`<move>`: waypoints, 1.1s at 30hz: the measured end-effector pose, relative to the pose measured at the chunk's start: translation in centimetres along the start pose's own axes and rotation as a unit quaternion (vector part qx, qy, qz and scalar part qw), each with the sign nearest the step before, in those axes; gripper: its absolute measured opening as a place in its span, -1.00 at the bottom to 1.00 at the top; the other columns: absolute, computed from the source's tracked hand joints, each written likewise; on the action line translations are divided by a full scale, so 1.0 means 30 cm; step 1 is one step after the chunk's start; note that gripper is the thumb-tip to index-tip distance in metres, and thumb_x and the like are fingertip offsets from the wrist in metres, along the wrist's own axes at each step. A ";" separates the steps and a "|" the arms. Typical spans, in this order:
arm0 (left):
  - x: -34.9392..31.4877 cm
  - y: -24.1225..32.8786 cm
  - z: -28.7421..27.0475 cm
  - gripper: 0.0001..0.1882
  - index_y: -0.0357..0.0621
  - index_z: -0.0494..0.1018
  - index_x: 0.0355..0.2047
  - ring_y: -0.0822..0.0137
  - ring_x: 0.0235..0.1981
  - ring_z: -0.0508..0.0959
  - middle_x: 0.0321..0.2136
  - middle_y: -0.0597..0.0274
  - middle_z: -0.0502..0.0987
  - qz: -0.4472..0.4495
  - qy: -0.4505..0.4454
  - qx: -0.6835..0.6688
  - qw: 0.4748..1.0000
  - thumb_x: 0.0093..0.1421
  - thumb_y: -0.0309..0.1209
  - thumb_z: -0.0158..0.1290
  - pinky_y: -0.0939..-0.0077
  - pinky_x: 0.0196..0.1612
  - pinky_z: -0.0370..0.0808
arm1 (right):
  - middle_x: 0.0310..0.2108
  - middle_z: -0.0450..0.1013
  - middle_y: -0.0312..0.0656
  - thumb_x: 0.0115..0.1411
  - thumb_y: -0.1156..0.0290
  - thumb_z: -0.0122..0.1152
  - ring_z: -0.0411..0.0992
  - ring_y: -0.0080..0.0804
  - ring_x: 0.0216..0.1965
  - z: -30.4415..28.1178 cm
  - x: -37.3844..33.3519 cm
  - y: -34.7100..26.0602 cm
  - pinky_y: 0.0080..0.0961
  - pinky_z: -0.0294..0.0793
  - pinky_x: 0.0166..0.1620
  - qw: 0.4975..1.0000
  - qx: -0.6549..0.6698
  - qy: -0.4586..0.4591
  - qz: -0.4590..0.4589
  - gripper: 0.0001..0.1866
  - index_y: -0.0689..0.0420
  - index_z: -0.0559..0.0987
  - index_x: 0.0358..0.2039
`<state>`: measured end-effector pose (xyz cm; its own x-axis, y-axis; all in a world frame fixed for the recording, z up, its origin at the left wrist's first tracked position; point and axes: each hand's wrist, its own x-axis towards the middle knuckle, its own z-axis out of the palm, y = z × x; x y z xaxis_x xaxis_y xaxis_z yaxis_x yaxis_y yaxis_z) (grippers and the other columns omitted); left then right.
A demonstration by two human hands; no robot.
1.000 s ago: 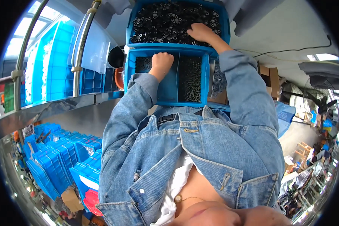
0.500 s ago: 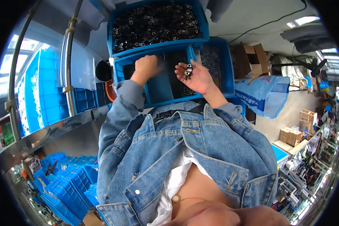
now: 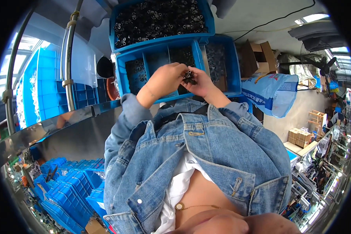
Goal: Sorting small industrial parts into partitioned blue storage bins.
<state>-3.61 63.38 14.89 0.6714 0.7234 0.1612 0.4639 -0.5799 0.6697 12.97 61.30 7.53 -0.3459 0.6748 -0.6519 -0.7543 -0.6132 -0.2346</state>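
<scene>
Both hands meet over divided blue bin [image 3: 158,93]: left hand [image 3: 165,80] & right hand [image 3: 201,82] pinch small black parts [image 3: 189,76]. Loose grip could scatter parts into wrong compartment.

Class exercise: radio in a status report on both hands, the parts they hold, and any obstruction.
Left hand and right hand together, fingers closed on small dark parts. Held over divided blue tray. Full parts bin beyond. Nothing in between.
</scene>
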 end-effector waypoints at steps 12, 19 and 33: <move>-0.621 0.026 0.040 -0.74 -0.13 0.46 -0.27 0.32 -0.65 0.40 -0.58 0.19 0.43 -0.309 0.358 -0.080 0.877 -0.02 -0.59 0.08 0.54 -0.56 0.34 | -0.23 0.40 -0.04 0.26 0.28 -0.13 0.36 -0.18 -0.14 0.240 0.138 0.050 -0.27 0.35 0.02 0.989 -0.087 -0.055 0.106 -0.69 0.30 0.44 -0.26; -0.720 -0.047 0.059 -0.52 0.02 0.33 0.01 0.25 -0.63 0.45 -0.59 0.20 0.44 -0.401 0.325 0.116 0.848 0.02 -0.55 -0.02 0.40 -0.55 0.39 | -0.23 0.45 -0.16 0.29 0.14 -0.18 0.37 -0.43 -0.17 0.677 0.549 0.350 -0.51 0.29 -0.03 0.826 -0.511 -0.188 -0.142 -0.58 0.24 0.51 -0.24; -0.728 -0.155 0.139 -0.51 0.00 0.32 0.05 0.10 -0.50 0.51 -0.56 0.08 0.43 -0.324 0.363 0.213 0.847 0.06 -0.54 -0.02 0.32 -0.49 0.44 | -0.18 0.40 -0.18 0.16 0.41 0.08 0.40 -0.39 -0.17 0.331 0.159 -0.117 -0.54 0.39 -0.12 0.649 -0.631 -0.123 -0.408 -0.77 0.16 0.47 -0.15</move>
<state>-18.03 48.70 5.25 -0.2645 0.8920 0.3666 0.8692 0.0559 0.4912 8.44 70.75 12.39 -0.3134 0.9363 0.1586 0.2610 0.2455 -0.9336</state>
